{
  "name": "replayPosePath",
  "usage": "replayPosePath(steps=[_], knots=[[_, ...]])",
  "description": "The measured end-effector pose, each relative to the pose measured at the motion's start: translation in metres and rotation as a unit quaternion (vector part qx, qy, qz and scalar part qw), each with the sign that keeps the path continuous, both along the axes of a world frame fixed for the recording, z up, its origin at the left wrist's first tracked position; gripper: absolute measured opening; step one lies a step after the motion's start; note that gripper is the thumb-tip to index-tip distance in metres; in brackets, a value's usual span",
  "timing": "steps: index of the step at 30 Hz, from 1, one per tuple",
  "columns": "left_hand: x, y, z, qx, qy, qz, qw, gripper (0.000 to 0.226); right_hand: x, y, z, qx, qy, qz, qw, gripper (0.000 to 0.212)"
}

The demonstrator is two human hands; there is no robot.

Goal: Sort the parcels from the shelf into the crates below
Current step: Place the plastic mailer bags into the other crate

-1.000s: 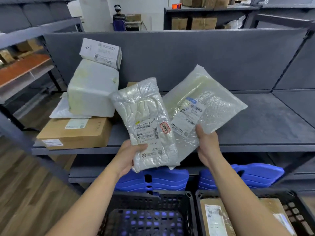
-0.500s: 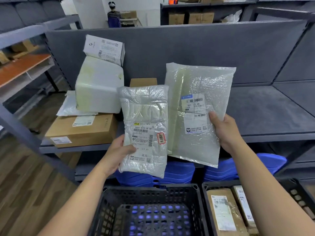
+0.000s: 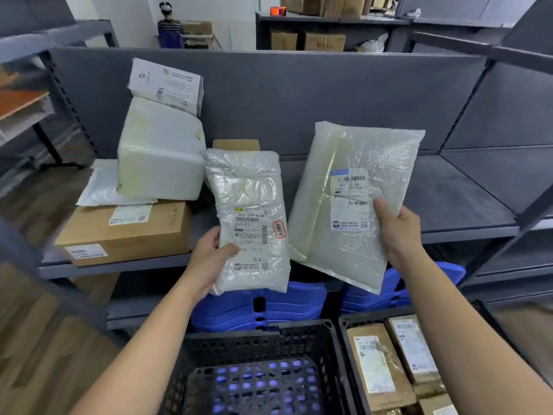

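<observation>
1. The left hand (image 3: 209,259) holds a small wrapped parcel (image 3: 248,205) upright in the air, just in front of the shelf (image 3: 449,205) edge. Its grip pinches the parcel's lower left edge, with the thumb across the front near the printed label and the fingers behind.
2. This parcel is a plump, crinkled oblong in shiny clear film. It has a white address label and a red oval stamp.
3. The right hand (image 3: 398,232) holds a large flat mailer (image 3: 353,163). Its grip pinches the lower right edge, with the thumb pressed on the front beside the label and the fingers hidden behind.
4. The mailer is a wide, thin rectangle of translucent bubble plastic, leaning slightly to the right. A pale yellowish sheet shows through it.
5. The two parcels hang side by side above the crates. Whether their lower edges touch cannot be told.
6. On the left of the grey metal shelf a brown cardboard box (image 3: 125,232) lies flat. A limp white poly bag (image 3: 101,190) lies on it.
7. A bulky white block (image 3: 158,151) with rounded corners stands on the box. A white labelled packet (image 3: 167,85) rests on top of the block, against the back panel.
8. A small tan carton (image 3: 236,144) shows behind the small wrapped parcel.
9. Below, the left crate (image 3: 257,336) is black perforated plastic with a lattice floor.
10. The right crate (image 3: 347,320) is of the same kind and holds brown packages (image 3: 374,363) with white labels under glossy tape.
11. Blue ribbed plastic pieces (image 3: 269,307) sit under the shelf, behind the crates.
</observation>
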State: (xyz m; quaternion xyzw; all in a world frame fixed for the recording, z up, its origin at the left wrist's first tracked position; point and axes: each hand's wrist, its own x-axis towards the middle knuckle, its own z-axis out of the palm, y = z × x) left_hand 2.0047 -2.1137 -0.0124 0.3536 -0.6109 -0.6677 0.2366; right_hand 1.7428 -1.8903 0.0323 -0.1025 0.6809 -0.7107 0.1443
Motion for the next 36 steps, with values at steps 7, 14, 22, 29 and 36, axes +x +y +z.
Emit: replayPosePath(steps=[7, 14, 22, 29, 36], knots=[[-0.004, 0.016, 0.01, 0.012, 0.001, 0.005, 1.0, 0.054, -0.059, -0.032, -0.013, 0.103, -0.029, 0.012, 0.994, 0.029], [-0.006, 0.06, 0.005, 0.043, 0.023, -0.027, 0.998, 0.063, -0.036, -0.054, 0.0, 0.149, 0.239, 0.025, 0.959, 0.049], [0.003, 0.104, -0.007, 0.006, -0.017, -0.045, 0.999, 0.07, -0.011, -0.082, 0.022, -0.017, 0.003, 0.326, 0.945, 0.058], [0.023, 0.136, -0.024, 0.0, -0.068, -0.051, 0.996, 0.063, 0.012, -0.081, 0.019, -0.081, -0.047, 0.303, 0.948, 0.058], [0.065, 0.14, -0.043, -0.032, -0.053, -0.091, 0.994, 0.089, 0.052, -0.074, -0.003, -0.011, 0.05, 0.269, 0.962, 0.061]])
